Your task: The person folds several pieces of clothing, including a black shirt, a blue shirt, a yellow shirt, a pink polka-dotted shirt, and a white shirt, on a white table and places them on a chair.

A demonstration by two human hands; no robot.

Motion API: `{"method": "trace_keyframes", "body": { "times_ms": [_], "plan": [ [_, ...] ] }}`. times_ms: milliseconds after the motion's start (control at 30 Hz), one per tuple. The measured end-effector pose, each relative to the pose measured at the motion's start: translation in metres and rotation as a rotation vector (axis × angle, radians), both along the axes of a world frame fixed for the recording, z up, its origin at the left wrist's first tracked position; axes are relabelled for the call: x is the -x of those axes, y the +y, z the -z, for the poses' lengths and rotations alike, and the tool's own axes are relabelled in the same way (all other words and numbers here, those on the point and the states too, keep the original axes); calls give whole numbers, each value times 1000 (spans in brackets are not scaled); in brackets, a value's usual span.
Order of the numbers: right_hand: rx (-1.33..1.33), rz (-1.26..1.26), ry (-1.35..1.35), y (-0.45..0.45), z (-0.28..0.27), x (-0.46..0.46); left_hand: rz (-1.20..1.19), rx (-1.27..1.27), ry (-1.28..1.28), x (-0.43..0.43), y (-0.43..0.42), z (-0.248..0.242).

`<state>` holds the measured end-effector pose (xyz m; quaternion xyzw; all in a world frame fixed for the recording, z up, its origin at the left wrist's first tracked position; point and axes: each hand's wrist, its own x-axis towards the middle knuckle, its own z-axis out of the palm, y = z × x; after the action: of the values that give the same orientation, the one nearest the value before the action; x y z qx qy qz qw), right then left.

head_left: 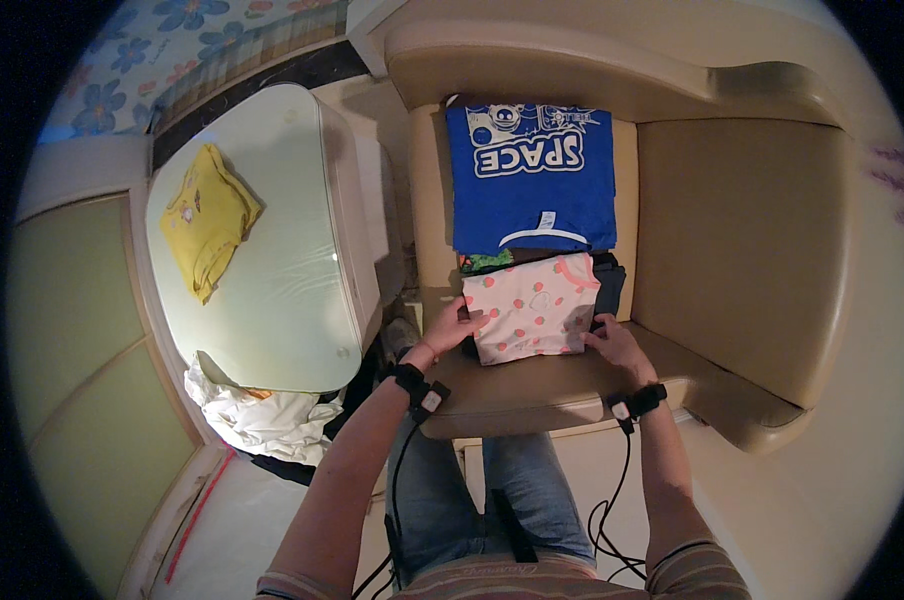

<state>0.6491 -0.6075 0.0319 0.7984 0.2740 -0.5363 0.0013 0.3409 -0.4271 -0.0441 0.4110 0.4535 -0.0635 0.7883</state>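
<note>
A folded pale pink garment [531, 311] with a strawberry print and a coral neckband lies on the brown sofa seat [512, 401]. My left hand [450, 330] grips its left edge, thumb on top of the cloth. At the lower right corner, the fingers of my right hand [618, 349] pinch the edge. Beneath the pink garment, dark folded cloth [609, 285] shows at the right, and a strip of green patterned cloth [488, 261] peeks out above it. Just beyond lies a folded blue T-shirt [534, 199] with white printed lettering and a white-trimmed collar.
A folded yellow garment [208, 221] lies on the pale glass-topped table [287, 300] to the left. White crumpled cloth [264, 420] is heaped below the table's near edge. The sofa's backrest [737, 225] rises at the right. Black cables [609, 510] hang from both wrist straps.
</note>
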Motion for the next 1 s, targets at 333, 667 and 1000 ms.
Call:
{"method": "trace_keyframes", "body": {
  "times_ms": [333,667,1000],
  "plan": [
    [142,-39,70,15,54,-23,255,-617,142,-19,-6,18],
    [221,-405,-229,35,29,-23,119,-713,277,2,12,-8],
    [-492,-541,-134,236,-39,131,-980,-885,353,232,128,-74]
  ]
}}
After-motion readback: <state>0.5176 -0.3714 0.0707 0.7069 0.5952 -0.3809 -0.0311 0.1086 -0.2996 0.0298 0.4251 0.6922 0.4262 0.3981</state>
